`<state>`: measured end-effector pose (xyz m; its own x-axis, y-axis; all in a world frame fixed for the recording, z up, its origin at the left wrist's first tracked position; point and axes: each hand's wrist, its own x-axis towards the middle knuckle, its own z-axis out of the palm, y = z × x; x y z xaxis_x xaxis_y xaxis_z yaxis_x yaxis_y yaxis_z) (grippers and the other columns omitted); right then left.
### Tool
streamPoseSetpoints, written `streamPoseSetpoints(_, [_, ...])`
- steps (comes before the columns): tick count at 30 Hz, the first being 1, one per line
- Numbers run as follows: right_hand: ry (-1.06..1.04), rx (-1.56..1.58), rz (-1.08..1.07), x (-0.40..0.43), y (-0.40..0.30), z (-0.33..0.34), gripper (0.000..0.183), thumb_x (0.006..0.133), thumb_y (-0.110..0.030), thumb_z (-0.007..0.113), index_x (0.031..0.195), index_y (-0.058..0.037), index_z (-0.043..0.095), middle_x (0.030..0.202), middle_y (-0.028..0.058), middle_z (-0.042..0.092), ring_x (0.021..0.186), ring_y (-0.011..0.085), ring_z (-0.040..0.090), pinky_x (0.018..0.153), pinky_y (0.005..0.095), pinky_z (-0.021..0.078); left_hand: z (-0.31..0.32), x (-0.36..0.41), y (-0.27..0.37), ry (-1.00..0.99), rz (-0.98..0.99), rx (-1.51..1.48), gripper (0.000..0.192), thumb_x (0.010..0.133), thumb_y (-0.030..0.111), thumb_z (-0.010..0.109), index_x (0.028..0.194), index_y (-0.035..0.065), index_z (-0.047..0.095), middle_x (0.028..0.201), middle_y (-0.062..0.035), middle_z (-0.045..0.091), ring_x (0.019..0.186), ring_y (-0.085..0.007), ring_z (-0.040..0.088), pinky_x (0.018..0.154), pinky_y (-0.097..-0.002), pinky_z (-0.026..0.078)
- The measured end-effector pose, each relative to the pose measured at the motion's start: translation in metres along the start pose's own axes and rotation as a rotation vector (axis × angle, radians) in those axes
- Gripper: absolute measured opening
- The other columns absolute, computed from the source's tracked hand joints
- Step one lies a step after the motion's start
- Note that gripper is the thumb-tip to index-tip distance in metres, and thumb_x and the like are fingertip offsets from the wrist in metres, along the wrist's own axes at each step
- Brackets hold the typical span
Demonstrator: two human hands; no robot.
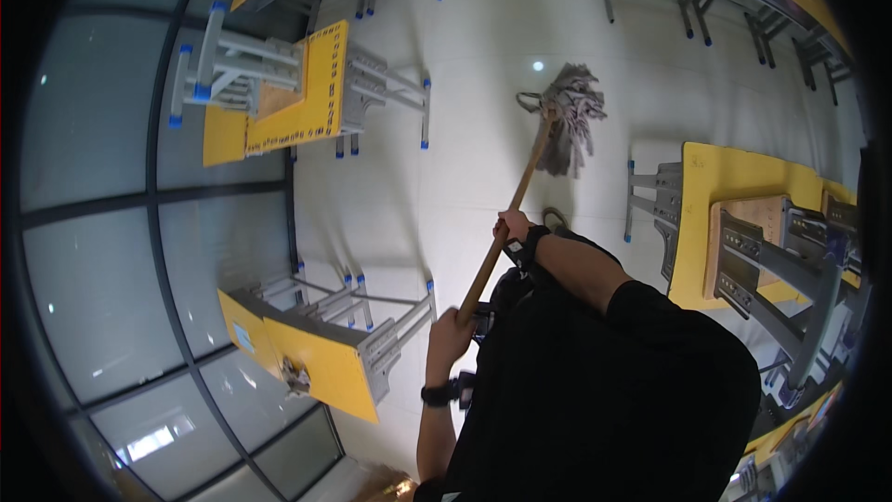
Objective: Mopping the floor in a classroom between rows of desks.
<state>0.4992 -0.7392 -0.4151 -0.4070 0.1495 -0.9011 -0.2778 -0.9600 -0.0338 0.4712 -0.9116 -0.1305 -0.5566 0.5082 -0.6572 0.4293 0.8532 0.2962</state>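
Note:
A string mop with a wooden handle [528,178] slants across the view in front of me. Its grey cloth head [575,108] lies spread on the pale tiled floor [474,97]. My right hand [514,226] grips the handle around its middle. Close to the handle's top end, my left hand [449,336] is wrapped around the wood, beside my body. Both wrists carry dark straps with small devices. One shoe [555,217] shows just beyond my right forearm.
To the left, a yellow desk [324,84] bears an upturned stool [237,66]. Nearer stands another yellow desk [320,362] with a crumpled rag [296,378]. At right, a yellow desk [697,223] also carries an upturned stool [787,265]. Dark-framed glass panels [90,293] line the left side.

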Motion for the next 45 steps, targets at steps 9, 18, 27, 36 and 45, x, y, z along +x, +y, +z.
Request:
streamPoseSetpoints(9, [-0.343, 0.23, 0.113, -0.065, -0.136, 0.084, 0.011, 0.087, -0.011, 0.045, 0.081, -0.003, 0.04, 0.072, 0.0073, 0.046, 0.066, 0.0189, 0.046, 0.067, 0.0339, 0.0443, -0.006, 0.184, 0.138, -0.014, 0.259, 0.059, 0.036, 0.067, 0.025, 0.063, 0.085, -0.0045, 0.054, 0.082, -0.0241, 0.059, 0.081, -0.0389, 0.058, 0.071, -0.0425, 0.046])
streamPoseSetpoints(18, [-0.44, 0.217, 0.226, -0.073, -0.208, 0.122, 0.009, 0.086, -0.009, 0.046, 0.084, -0.0016, 0.041, 0.078, 0.012, 0.048, 0.076, 0.0255, 0.05, 0.08, 0.0407, 0.042, -0.063, 0.22, 0.201, -0.052, 0.29, 0.241, 0.033, 0.066, 0.022, 0.063, 0.085, -0.0044, 0.054, 0.08, -0.0262, 0.059, 0.08, -0.0411, 0.057, 0.071, -0.0441, 0.047])
streamPoseSetpoints(27, [-0.227, -0.042, 0.243, -0.048, -0.277, 0.2, 0.013, 0.088, -0.014, 0.045, 0.086, -0.0017, 0.042, 0.083, 0.0104, 0.046, 0.081, 0.0233, 0.048, 0.081, 0.0373, 0.0434, -0.149, 0.238, 0.27, 0.115, 0.226, 0.222, 0.025, 0.065, 0.022, 0.067, 0.081, 0.0041, 0.061, 0.07, -0.0182, 0.06, 0.07, -0.0354, 0.059, 0.065, -0.042, 0.047])
streamPoseSetpoints(36, [-0.043, -0.068, 0.23, 0.001, -0.378, 0.197, 0.008, 0.086, -0.008, 0.043, 0.084, -0.0017, 0.039, 0.071, 0.0093, 0.045, 0.063, 0.0218, 0.047, 0.066, 0.0391, 0.0458, -0.156, 0.249, 0.349, 0.163, 0.208, 0.278, 0.022, 0.068, 0.024, 0.067, 0.076, 0.0054, 0.058, 0.063, -0.0156, 0.058, 0.062, -0.0335, 0.059, 0.055, -0.0409, 0.048])
streamPoseSetpoints(45, [-0.027, -0.24, 0.556, 0.01, -0.436, 0.19, 0.01, 0.084, -0.005, 0.044, 0.076, -0.0012, 0.04, 0.068, 0.0078, 0.044, 0.066, 0.02, 0.046, 0.069, 0.0353, 0.0449, -0.144, 0.236, 0.396, 0.268, -0.02, 0.238, 0.023, 0.067, 0.026, 0.068, 0.081, 0.0102, 0.061, 0.063, -0.0124, 0.059, 0.059, -0.031, 0.058, 0.054, -0.0391, 0.047])
